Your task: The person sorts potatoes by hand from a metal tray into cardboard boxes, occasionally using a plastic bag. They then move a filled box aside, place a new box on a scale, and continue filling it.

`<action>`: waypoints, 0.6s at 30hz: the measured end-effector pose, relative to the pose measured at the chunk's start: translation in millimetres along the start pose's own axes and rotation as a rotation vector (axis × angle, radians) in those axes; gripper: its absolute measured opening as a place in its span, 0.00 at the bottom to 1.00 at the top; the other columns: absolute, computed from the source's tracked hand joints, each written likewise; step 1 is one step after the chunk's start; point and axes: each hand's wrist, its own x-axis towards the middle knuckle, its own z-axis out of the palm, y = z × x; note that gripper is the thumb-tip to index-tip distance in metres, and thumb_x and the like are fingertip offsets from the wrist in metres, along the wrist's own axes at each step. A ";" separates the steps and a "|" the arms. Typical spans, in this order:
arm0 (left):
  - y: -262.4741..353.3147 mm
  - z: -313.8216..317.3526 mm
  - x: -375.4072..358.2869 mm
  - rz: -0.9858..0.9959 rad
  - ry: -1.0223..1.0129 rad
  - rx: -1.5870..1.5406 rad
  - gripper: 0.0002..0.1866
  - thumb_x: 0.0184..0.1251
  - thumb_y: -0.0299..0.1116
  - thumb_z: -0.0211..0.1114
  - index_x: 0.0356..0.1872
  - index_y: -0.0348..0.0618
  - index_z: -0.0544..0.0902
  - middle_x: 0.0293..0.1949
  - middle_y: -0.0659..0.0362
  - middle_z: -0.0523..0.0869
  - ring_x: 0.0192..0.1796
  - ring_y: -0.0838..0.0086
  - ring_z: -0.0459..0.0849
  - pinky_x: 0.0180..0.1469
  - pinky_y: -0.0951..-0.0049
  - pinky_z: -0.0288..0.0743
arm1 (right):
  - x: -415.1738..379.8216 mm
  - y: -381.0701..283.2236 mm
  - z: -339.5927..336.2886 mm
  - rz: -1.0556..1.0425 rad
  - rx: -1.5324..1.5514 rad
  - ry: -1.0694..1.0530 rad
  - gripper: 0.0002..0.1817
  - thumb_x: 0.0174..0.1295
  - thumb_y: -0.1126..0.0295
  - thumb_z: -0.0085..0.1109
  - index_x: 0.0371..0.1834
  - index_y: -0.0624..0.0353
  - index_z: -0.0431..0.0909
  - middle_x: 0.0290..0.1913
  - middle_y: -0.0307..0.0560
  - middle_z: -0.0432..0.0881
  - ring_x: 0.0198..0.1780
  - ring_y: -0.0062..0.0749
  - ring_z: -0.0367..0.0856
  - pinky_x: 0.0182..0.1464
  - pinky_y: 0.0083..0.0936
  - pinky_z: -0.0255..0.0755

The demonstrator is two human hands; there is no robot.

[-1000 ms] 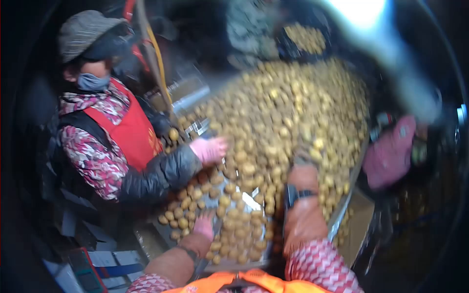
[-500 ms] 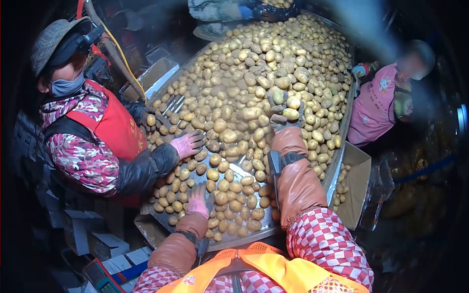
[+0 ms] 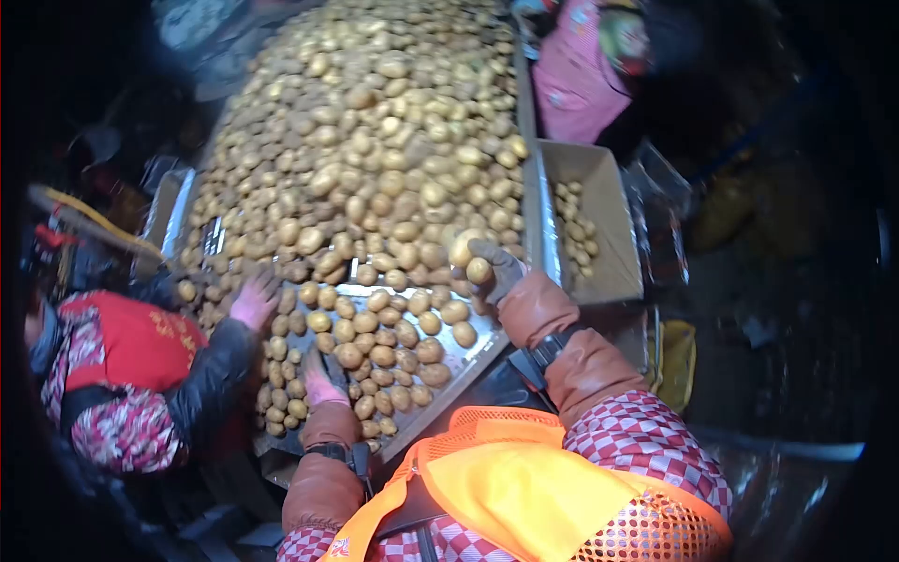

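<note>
My right hand [image 3: 504, 268], in a grey work glove, is closed around two potatoes [image 3: 478, 271] at the right side of the metal sorting table [image 3: 478, 330]. My left hand [image 3: 324, 379], in a pink and dark glove, lies with fingers stretched out among the loose potatoes [image 3: 382, 356] near the table's front left. A large heap of potatoes [image 3: 375, 140] covers the far part of the table, just beyond my right hand.
A co-worker in a red apron [image 3: 131, 342] stands at the left, a pink-gloved hand [image 3: 255, 300] on the potatoes. Another person in a pink apron [image 3: 581, 75] stands at the far right. A cardboard box [image 3: 604, 225] with potatoes sits against the table's right edge.
My view has swung to the right, so the table appears further left. My right hand has come nearer to me from the heap, still holding potatoes. My left hand remains among the front potatoes.
</note>
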 end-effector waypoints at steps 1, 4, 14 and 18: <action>-1.5 2.9 -0.1 0.011 -0.003 -0.008 0.28 0.73 0.43 0.58 0.68 0.39 0.71 0.65 0.42 0.74 0.68 0.49 0.71 0.71 0.54 0.63 | -21.4 -0.5 -23.7 -0.003 -0.032 0.003 0.24 0.64 0.52 0.62 0.57 0.53 0.77 0.42 0.44 0.84 0.39 0.32 0.83 0.32 0.29 0.76; -3.0 5.1 -1.4 0.035 -0.011 -0.050 0.27 0.74 0.41 0.57 0.69 0.38 0.70 0.65 0.42 0.74 0.67 0.51 0.71 0.71 0.56 0.63 | -71.2 5.5 -101.0 -0.216 0.212 -0.001 0.22 0.63 0.56 0.66 0.57 0.52 0.78 0.42 0.42 0.84 0.37 0.32 0.83 0.27 0.26 0.76; 14.8 5.2 -4.4 -0.156 -0.123 -0.471 0.26 0.76 0.41 0.56 0.69 0.37 0.70 0.64 0.51 0.76 0.64 0.62 0.74 0.69 0.64 0.66 | -287.6 -20.3 -328.7 -0.787 0.356 0.886 0.31 0.61 0.49 0.66 0.62 0.54 0.72 0.53 0.55 0.82 0.48 0.44 0.83 0.46 0.34 0.80; -9.0 7.5 9.6 -0.073 0.018 -0.367 0.27 0.73 0.44 0.58 0.67 0.40 0.73 0.62 0.46 0.77 0.64 0.54 0.74 0.69 0.59 0.66 | -275.3 -32.1 -215.2 -0.618 -0.084 1.278 0.25 0.74 0.51 0.44 0.69 0.50 0.69 0.63 0.53 0.78 0.63 0.46 0.78 0.64 0.40 0.74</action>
